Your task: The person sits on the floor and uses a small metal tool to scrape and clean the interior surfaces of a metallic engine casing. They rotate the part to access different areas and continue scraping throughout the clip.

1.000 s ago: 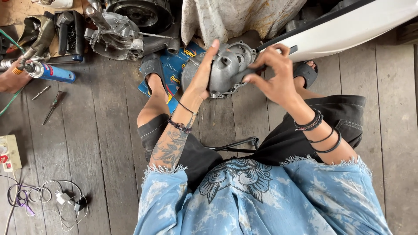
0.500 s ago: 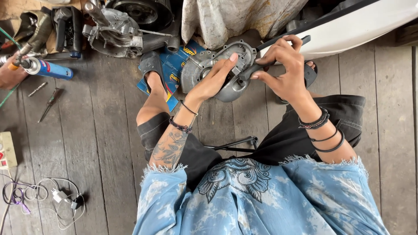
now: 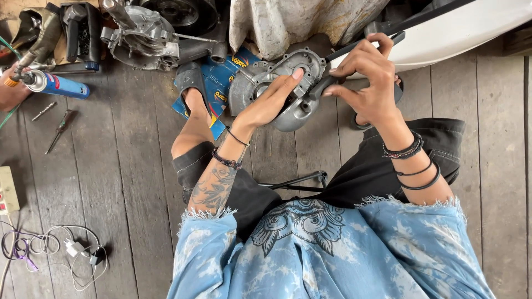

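- Head view: person sits on grey plank floor [image 3: 127, 182], looking down at own lap and hands.
- Left hand [image 3: 270, 103] lies flat across a grey metal engine cover [image 3: 288, 83], fingers stretched out and apart, fingertips reaching its upper rim; pressing on it, not wrapped round it.
- Right hand [image 3: 366, 75] fingers curled together, pinched on a dark tool handle [image 3: 324, 87] at the cover's right edge; the tool's working end is hidden, cannot tell its kind.
- Engine cover sits above the knees, tilted, partly over a blue printed box [image 3: 221, 83] on the floor, just below a dirty cloth [image 3: 293, 22].
- White curved body panel [image 3: 460, 33] top right, just behind right hand.
- Black sandal [image 3: 191, 83] on the left foot, touching the blue box.
- Bigger metal engine casing [image 3: 141, 36] top left, well apart from hands.
- Blue spray can [image 3: 55, 86] far left; a screwdriver [image 3: 60, 128] lies below it on the planks.
- White cables and charger [image 3: 61, 252] bottom left.
- Thin black metal rod [image 3: 296, 181] on floor between the legs.
- Bracelets on both wrists, tattoo on left forearm.
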